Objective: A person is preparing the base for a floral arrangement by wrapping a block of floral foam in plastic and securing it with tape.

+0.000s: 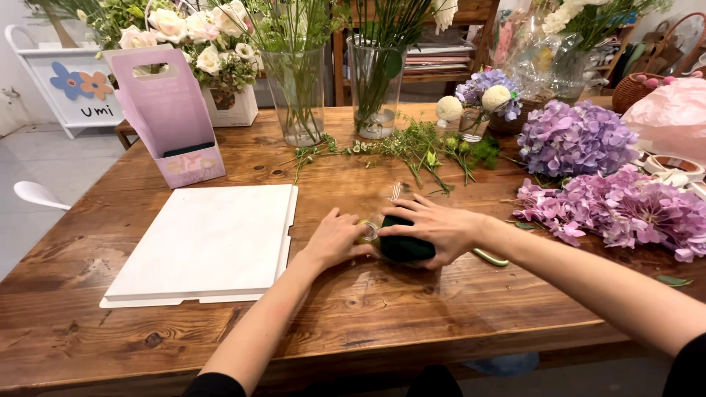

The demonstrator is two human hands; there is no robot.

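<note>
Near the middle of the wooden table (368, 316), both hands meet over a small dark green block (401, 248), which looks like floral foam lying partly in clear wrapping. The block is dull, deep green and rounded at its near edge; most of its top is hidden under the right hand. What shows suggests its long axis runs roughly left to right across the table, though its exact shape and which end leads cannot be told.

The right hand (434, 228) lies flat over the block, fingers spread apart and pressing down on it, fingertips pointing left. The left hand (334, 239) rests just left of the block, fingers curled together against a small clear roll of tape (368, 231) that touches the block's left end.

A white flat board (209, 242) lies to the left of the hands, near but apart. Farther left and farther back stands a pink paper carrier (169, 117). Loose green sprigs (412, 151) lie scattered on the far side of the hands, in front of two glass vases (298, 95) with stems. Purple hydrangea heads (610, 206) are heaped to the right, well apart from the block. A green stem piece (491, 258) lies just beside the right wrist.
</note>
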